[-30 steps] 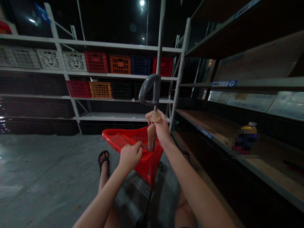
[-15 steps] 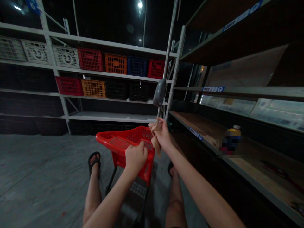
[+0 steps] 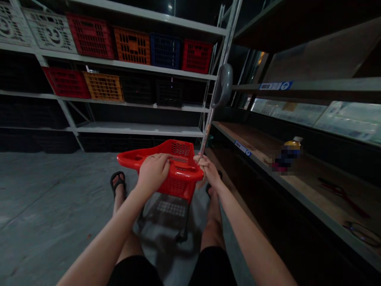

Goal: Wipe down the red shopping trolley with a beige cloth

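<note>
Governing relation: the right hand point(image 3: 210, 171) to the metal pole point(image 3: 204, 142). The right hand is at the pole's lower visible part and is plainly the nearer of the two. From its fingers the pole's long axis rises away between twelve and one o'clock, leaning slightly right and not plumb. The grey handle point(image 3: 228, 81) fixed along the pole lies in that same direction, well above the fingers and apart from them.

Right fingers: curled in, pinching a tan strip point(image 3: 201, 160) wrapped about the pole; a loose part hangs below, toward six o'clock. The pole's bottom end is hidden, and whether it bears on anything cannot be told.

Left hand point(image 3: 153, 171): at nine o'clock from the right hand, apart from pole and strip. Its fingers lie close together over the near edge of the red cart point(image 3: 186, 174), pointing between one and two o'clock. Whether they hook beneath that edge cannot be seen. From this hand the strip lies at about three o'clock.

Surroundings: the cart's right corner is just beside the strip, on its seven o'clock side. A yellow-topped bottle point(image 3: 293, 146) rests on the wooden shelf point(image 3: 238, 131), well apart from the right hand at about two o'clock.
</note>
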A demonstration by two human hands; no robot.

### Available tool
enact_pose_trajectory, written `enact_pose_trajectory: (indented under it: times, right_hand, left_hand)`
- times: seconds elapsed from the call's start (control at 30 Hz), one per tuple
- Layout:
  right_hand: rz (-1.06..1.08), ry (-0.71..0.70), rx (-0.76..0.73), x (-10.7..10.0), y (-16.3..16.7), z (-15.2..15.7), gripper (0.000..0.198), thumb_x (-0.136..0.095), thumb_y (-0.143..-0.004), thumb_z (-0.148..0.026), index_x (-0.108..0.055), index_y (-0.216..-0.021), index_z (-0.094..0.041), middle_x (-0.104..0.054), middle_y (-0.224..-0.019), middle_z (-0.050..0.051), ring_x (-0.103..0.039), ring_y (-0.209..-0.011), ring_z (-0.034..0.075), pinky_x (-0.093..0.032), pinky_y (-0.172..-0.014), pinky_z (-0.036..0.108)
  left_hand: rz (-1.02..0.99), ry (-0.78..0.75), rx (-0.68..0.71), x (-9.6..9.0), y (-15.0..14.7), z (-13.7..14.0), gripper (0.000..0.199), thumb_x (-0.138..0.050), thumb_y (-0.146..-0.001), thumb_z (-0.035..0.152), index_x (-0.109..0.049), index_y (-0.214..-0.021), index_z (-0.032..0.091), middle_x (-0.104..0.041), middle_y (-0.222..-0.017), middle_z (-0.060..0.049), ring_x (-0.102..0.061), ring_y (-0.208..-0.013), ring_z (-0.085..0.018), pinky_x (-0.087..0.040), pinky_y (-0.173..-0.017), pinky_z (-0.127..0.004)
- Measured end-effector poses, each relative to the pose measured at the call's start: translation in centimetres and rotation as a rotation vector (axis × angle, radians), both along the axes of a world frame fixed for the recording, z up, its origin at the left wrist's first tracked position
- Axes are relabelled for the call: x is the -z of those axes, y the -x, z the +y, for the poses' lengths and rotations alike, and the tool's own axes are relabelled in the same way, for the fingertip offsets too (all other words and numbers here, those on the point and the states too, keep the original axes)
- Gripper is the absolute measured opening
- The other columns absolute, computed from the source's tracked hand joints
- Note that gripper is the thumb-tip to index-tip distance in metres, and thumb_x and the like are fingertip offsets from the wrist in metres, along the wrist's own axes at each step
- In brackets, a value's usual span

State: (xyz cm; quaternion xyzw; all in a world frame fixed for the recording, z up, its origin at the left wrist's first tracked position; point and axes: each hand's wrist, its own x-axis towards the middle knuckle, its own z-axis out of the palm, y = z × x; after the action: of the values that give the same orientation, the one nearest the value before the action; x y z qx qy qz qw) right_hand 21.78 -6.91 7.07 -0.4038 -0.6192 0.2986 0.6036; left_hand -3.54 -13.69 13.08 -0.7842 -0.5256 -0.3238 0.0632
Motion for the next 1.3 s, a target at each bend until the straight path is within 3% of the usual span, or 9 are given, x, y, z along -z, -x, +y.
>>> enact_pose_trajectory:
  times: [0.17, 0.37, 0.47, 0.57, 0.67, 0.9, 1.03, 1.13, 1.3]
  right_hand:
    - [0.454, 0.159, -0.059, 2.9, 1.4, 0.6, 0.047, -0.070, -0.065, -0.036, -0.071, -0.110, -0.021, -0.080, -0.109, 0.006, -0.071, -0.103, 0.023, -0.053, -0.103, 0.040]
    - [0.589, -0.008, 0.064, 3.8, 5.5, -3.9, 0.044, -0.061, -0.081, -0.035, -0.068, -0.122, -0.022, -0.068, -0.139, 0.009, -0.064, -0.125, 0.021, -0.049, -0.112, 0.042]
    - [0.432, -0.123, 0.193, 4.1, 7.4, -8.3, 0.043, -0.049, -0.089, -0.029, -0.067, -0.128, -0.026, -0.059, -0.149, 0.007, -0.059, -0.133, 0.021, -0.044, -0.119, 0.045]
    - [0.089, -0.284, 0.294, 3.1, 8.4, -10.8, 0.047, -0.044, -0.089, -0.021, -0.068, -0.129, -0.029, -0.062, -0.144, 0.005, -0.053, -0.139, 0.024, -0.036, -0.125, 0.050]
    - [-0.236, -0.359, 0.362, 1.0, 8.5, -10.8, 0.048, -0.045, -0.088, -0.015, -0.072, -0.124, -0.030, -0.069, -0.130, 0.006, -0.054, -0.135, 0.026, -0.035, -0.124, 0.051]
    - [-0.724, -0.277, 0.334, -2.1, 5.8, -8.6, 0.038, -0.056, -0.084, -0.011, -0.076, -0.114, -0.022, -0.075, -0.121, 0.010, -0.063, -0.111, 0.030, -0.047, -0.105, 0.047]
    - [-0.683, -0.295, 0.326, -1.5, 0.8, -7.6, 0.033, -0.055, -0.086, -0.017, -0.075, -0.113, -0.022, -0.075, -0.119, 0.010, -0.064, -0.112, 0.029, -0.049, -0.103, 0.046]
    - [-0.548, -0.310, 0.330, -0.8, -3.0, -6.2, 0.034, -0.054, -0.086, -0.020, -0.073, -0.114, -0.023, -0.073, -0.122, 0.010, -0.064, -0.118, 0.028, -0.049, -0.106, 0.044]
    - [-0.449, -0.179, 0.664, -0.5, -3.8, -4.0, 0.034, -0.051, -0.087, -0.022, -0.073, -0.113, -0.021, -0.071, -0.122, 0.014, -0.066, -0.114, 0.028, -0.050, -0.106, 0.046]
  left_hand:
    - [0.096, -0.054, -0.138, 1.3, 2.5, 1.2, 0.044, -0.035, -0.103, 0.031, -0.074, -0.119, 0.019, -0.077, -0.123, -0.010, -0.070, -0.113, -0.029, -0.049, -0.102, -0.041]
    - [0.044, -0.146, -0.225, 2.3, 1.8, 1.2, 0.045, -0.033, -0.102, 0.030, -0.077, -0.111, 0.022, -0.079, -0.114, -0.008, -0.072, -0.102, -0.027, -0.048, -0.093, -0.038]
    - [0.027, -0.167, -0.238, 2.4, 2.1, 1.2, 0.045, -0.034, -0.102, 0.030, -0.077, -0.109, 0.022, -0.080, -0.111, -0.009, -0.072, -0.101, -0.027, -0.047, -0.092, -0.038]
    - [0.013, -0.163, -0.251, 2.4, 2.2, 1.2, 0.045, -0.034, -0.102, 0.030, -0.078, -0.110, 0.023, -0.079, -0.111, -0.009, -0.072, -0.101, -0.027, -0.046, -0.093, -0.038]
    - [0.015, -0.131, -0.302, 2.3, 1.2, 1.0, 0.044, -0.035, -0.102, 0.030, -0.078, -0.109, 0.021, -0.079, -0.110, -0.010, -0.072, -0.100, -0.028, -0.047, -0.092, -0.039]
    - [0.111, -0.009, -0.311, 0.6, -2.3, -0.2, 0.045, -0.035, -0.103, 0.032, -0.077, -0.112, 0.017, -0.078, -0.114, -0.013, -0.073, -0.102, -0.031, -0.050, -0.084, -0.039]
    - [0.143, 0.017, -0.169, -0.1, 0.2, -0.4, 0.046, -0.035, -0.104, 0.038, -0.074, -0.126, 0.025, -0.078, -0.123, -0.007, -0.073, -0.106, -0.027, -0.051, -0.083, -0.035]
    - [0.172, 0.002, -0.257, 0.5, 2.9, -0.1, 0.052, -0.032, -0.104, 0.042, -0.079, -0.109, 0.020, -0.080, -0.109, -0.013, -0.074, -0.096, -0.030, -0.051, -0.079, -0.037]
    - [0.235, -0.035, -0.357, 2.3, 2.3, -0.2, 0.065, -0.023, -0.104, 0.041, -0.077, -0.079, 0.014, -0.078, -0.085, -0.019, -0.073, -0.080, -0.032, -0.047, -0.071, -0.040]
